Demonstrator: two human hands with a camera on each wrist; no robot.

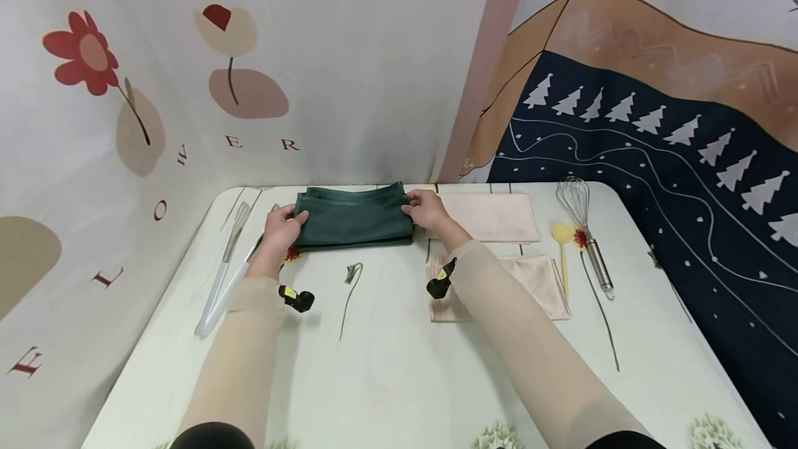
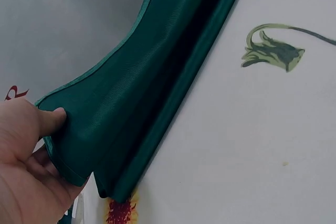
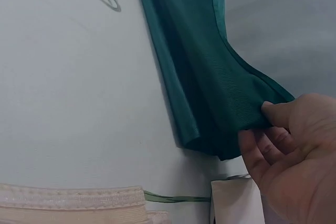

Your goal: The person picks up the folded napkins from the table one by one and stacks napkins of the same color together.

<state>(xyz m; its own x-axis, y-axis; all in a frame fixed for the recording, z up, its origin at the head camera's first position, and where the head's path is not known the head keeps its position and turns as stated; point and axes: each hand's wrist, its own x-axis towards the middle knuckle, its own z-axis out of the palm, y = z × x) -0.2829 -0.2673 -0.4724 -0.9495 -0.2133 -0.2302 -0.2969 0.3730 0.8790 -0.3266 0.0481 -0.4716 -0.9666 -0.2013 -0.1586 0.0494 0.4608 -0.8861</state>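
A dark green folded cloth (image 1: 355, 219) stretches between both hands at the back of the table, its lower fold close over the tabletop. My left hand (image 1: 280, 234) pinches its left end, thumb on the near face and fingers behind. In the left wrist view, the left thumb (image 2: 54, 120) presses on the cloth's corner. At the opposite end, my right hand (image 1: 429, 210) pinches the other corner between thumb and fingers. The cloth's upper edge (image 3: 247, 65) sags away from the pinched corner in the right wrist view.
Two folded pale pink cloths, a back one (image 1: 489, 217) and a front one (image 1: 536, 283), lie to the right. Beyond them are a yellow spoon (image 1: 562, 235) and a wire whisk (image 1: 576, 206). Pale-handled utensils (image 1: 218, 296) lie at left. Printed curtains (image 1: 374, 54) stand behind the table.
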